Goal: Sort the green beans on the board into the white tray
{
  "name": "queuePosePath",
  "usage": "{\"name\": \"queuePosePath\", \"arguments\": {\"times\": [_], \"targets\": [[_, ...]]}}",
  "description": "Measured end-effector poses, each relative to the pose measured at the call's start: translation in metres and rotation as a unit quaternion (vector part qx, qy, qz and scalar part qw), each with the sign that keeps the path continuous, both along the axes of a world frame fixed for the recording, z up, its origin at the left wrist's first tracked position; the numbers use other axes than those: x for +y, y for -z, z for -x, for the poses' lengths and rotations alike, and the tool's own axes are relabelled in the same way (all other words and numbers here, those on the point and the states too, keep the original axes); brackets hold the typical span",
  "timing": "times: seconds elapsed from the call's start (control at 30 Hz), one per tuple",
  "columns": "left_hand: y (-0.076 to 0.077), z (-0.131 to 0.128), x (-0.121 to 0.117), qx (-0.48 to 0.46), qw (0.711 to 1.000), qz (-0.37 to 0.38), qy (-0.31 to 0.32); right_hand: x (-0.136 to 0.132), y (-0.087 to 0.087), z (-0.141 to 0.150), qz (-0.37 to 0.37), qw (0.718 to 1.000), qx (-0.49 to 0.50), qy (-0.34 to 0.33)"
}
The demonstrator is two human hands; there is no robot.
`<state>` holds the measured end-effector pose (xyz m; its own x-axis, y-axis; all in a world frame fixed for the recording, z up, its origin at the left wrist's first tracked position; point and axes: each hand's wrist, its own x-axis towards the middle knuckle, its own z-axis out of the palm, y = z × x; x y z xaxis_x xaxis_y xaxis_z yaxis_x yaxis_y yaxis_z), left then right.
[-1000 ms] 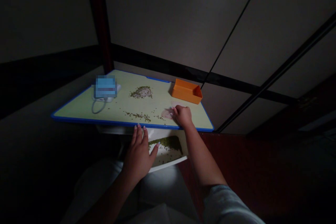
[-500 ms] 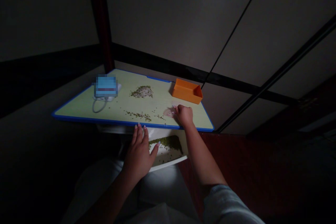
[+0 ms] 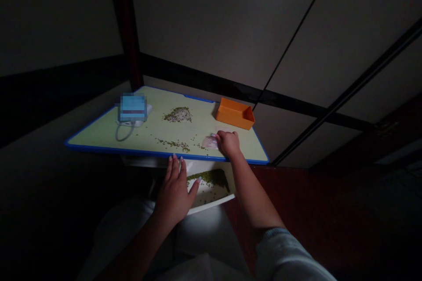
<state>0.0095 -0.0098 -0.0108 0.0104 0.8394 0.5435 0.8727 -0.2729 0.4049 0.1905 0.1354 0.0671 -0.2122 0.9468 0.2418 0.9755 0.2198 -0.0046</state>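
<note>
My right hand is closed in a pinch above the table's right half. At its fingertips is a thin, pale pink, rounded piece; its exact kind is too dim to tell. Just left of that piece, green grains lie scattered along the front of the table. Farther back sits a pile of pale and green grains. My left hand is spread, its fingertips at the table's blue front edge and its thumb over an open white drawer. More green grains lie inside the drawer.
An orange open box stands at the table's back right. At the left is a white device with a grey cable loop, partly blurred out. Behind the table rises a panelled wall. Reddish floor shows at the right.
My right hand and the pink piece shifted slightly right, then back left toward the scattered grains. My left hand stays in place. The grain pile looks the same.
</note>
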Motion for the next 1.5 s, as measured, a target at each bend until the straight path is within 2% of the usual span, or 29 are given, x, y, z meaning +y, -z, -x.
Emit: {"name": "queuePosePath", "arguments": {"times": [0.6, 0.93, 1.23, 1.37, 1.5], "targets": [[-0.001, 0.001, 0.0, 0.003, 1.0, 0.017, 0.002, -0.013, -0.001, -0.003, -0.001, 0.999, -0.015, -0.042], [-0.002, 0.0, 0.0, 0.015, 1.0, 0.023, -0.002, -0.018, -0.004, -0.005, 0.019, 0.995, -0.029, -0.095], [-0.002, 0.001, -0.001, 0.022, 1.0, 0.014, 0.0, -0.015, 0.002, -0.016, 0.015, 0.993, 0.083, -0.079], [-0.001, 0.001, -0.001, 0.017, 1.0, 0.012, 0.0, -0.013, 0.004, -0.018, -0.002, 0.994, 0.102, -0.05], [-0.001, 0.0, -0.001, 0.01, 1.0, 0.016, -0.006, -0.015, 0.002, -0.014, 0.006, 0.991, 0.11, -0.07]]}}
